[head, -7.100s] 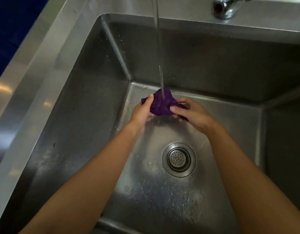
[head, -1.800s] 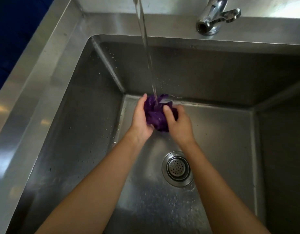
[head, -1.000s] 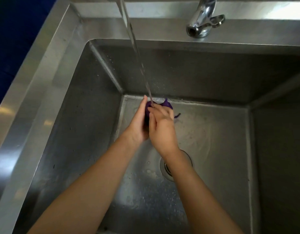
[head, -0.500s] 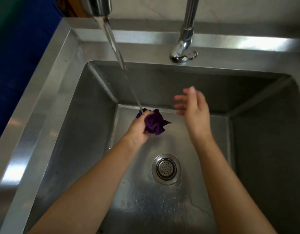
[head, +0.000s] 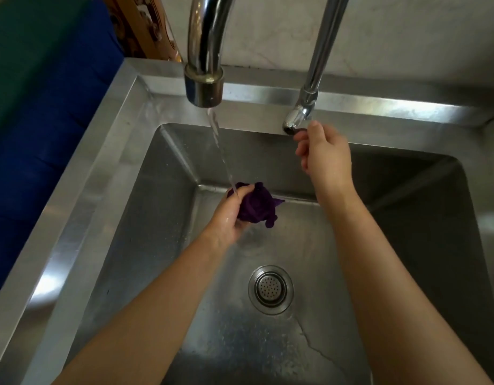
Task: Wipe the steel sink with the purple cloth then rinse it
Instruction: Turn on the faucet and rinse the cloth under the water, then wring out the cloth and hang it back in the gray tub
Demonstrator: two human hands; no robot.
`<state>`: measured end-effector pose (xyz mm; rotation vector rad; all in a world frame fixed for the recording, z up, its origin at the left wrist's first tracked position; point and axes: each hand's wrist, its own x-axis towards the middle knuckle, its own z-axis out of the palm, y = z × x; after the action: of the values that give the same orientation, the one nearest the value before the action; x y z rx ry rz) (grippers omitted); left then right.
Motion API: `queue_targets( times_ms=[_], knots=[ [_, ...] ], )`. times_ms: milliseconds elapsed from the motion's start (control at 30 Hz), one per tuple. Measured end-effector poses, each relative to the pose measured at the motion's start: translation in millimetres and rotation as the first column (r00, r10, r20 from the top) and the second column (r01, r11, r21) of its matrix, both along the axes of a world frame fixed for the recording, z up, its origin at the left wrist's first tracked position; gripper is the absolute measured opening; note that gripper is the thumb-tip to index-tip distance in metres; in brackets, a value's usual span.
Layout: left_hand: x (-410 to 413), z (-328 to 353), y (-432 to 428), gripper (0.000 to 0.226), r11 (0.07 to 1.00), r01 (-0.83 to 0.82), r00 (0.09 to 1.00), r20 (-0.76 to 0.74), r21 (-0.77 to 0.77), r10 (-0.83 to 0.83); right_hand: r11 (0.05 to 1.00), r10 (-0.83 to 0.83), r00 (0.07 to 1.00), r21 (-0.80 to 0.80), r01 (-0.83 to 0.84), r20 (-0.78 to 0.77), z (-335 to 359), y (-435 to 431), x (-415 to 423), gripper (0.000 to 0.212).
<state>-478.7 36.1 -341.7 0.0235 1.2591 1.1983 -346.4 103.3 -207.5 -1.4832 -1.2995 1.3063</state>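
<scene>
Head view: steel sink (head: 145, 218) fills the frame, basin wet, drops and a film of water on the floor around the round strainer drain (head: 271, 289) at centre-near. Tap spout (head: 204, 87) hangs over the far-left part of the basin; a thin stream of water (head: 221, 151) runs from it down and slightly right. Left hand (head: 226, 218) is low in the basin near the far wall, fingers closed around the purple cloth (head: 257, 205), which is bunched into a wad with loose ends sticking out to the right. The stream lands where fingers and cloth meet. Right hand (head: 322, 154) is raised, apart from the cloth, at the far rim; its fingers are curled at the tap handle (head: 294, 123), thumb tip touching it. Whether the handle is fully gripped cannot be told. Marble-pattern wall (head: 393, 37) behind; blue surface (head: 45, 134) to the left of the sink.
</scene>
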Motion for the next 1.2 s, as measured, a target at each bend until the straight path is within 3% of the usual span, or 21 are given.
queue_targets(
  times_ms=[233,300,400,467,533,633,700,767,833,900,967,1033,1067,1100,1200],
  knots=[
    [2.2,16.3,0.2,0.045,1.0,0.004,1.0,0.013,0.027,-0.004,0.996,0.074,0.989,-0.033,-0.078,-0.131,-6.9,-0.4,6.7,0.033],
    [3.3,19.0,-0.1,0.058,1.0,0.013,1.0,0.002,0.018,-0.013,0.99,0.099,0.965,-0.07,-0.119,-0.244,-12.4,-0.8,9.6,0.034],
    [6.9,25.3,-0.2,0.053,1.0,0.016,0.999,-0.035,0.006,-0.015,0.977,0.155,0.889,-0.066,-0.202,-0.431,-23.8,-0.6,14.1,0.036],
    [7.4,26.6,-0.4,0.052,1.0,0.024,0.999,-0.038,0.013,-0.024,0.972,0.187,0.858,-0.04,-0.234,-0.478,-27.7,0.2,15.3,0.036],
    [8.7,27.4,-1.4,0.049,0.999,0.045,0.998,-0.048,0.029,-0.044,0.972,0.202,0.881,-0.025,-0.235,-0.427,-30.5,-2.8,15.2,0.039],
    [16.1,30.7,-4.7,0.045,0.995,0.092,0.994,-0.068,0.046,-0.088,0.964,0.244,0.951,-0.055,-0.259,-0.187,-50.3,-18.0,16.4,0.052],
    [23.5,33.1,-7.7,0.042,0.989,0.137,0.987,-0.09,0.058,-0.131,0.94,0.32,0.943,-0.095,-0.328,-0.09,-66.8,-34.5,15.5,0.058],
    [33.9,32.0,-10.8,0.037,0.98,0.191,0.968,-0.176,0.065,-0.177,0.918,0.358,0.927,-0.139,-0.371,-0.111,-78.6,-47.4,17.2,0.041],
    [40.6,32.2,-14.5,0.032,0.963,0.27,0.867,-0.439,0.019,-0.235,0.912,0.37,0.925,-0.155,-0.379,-0.088,-89.2,-54.4,21.0,0.026],
    [40.9,28.6,-19.6,0.028,0.936,0.337,0.59,-0.753,-0.099,-0.292,0.895,0.404,0.915,-0.202,-0.398,-0.009,-105.1,-57.8,28.2,0.034],
    [43.0,23.7,-24.7,0.029,0.9,0.397,0.317,-0.894,-0.179,-0.317,0.845,0.46,0.887,-0.32,-0.429,0.026,-114.4,-63.9,36.1,0.041],
    [43.7,15.8,-27.4,0.03,0.893,0.409,0.2,-0.937,-0.185,-0.285,0.776,0.525,0.851,-0.401,-0.488,-0.02,-120.8,-71.2,46.2,0.04],
    [42.2,12.1,-28.2,0.03,0.898,0.406,0.214,-0.938,-0.169,-0.274,0.74,0.546,0.835,-0.431,-0.517,-0.064,-125.3,-73.8,50.9,0.04],
    [39.2,7.5,-28.7,0.03,0.906,0.397,0.285,-0.917,-0.151,-0.278,0.71,0.556,0.824,-0.454,-0.538,-0.107,-129.3,-76.0,55.9,0.039],
    [28.0,-3.6,-31.9,0.043,0.938,0.334,0.671,-0.675,-0.094,-0.307,0.679,0.546,0.822,-0.487,-0.549,-0.163,-138.4,-75.1,66.0,0.03]
  ],
)
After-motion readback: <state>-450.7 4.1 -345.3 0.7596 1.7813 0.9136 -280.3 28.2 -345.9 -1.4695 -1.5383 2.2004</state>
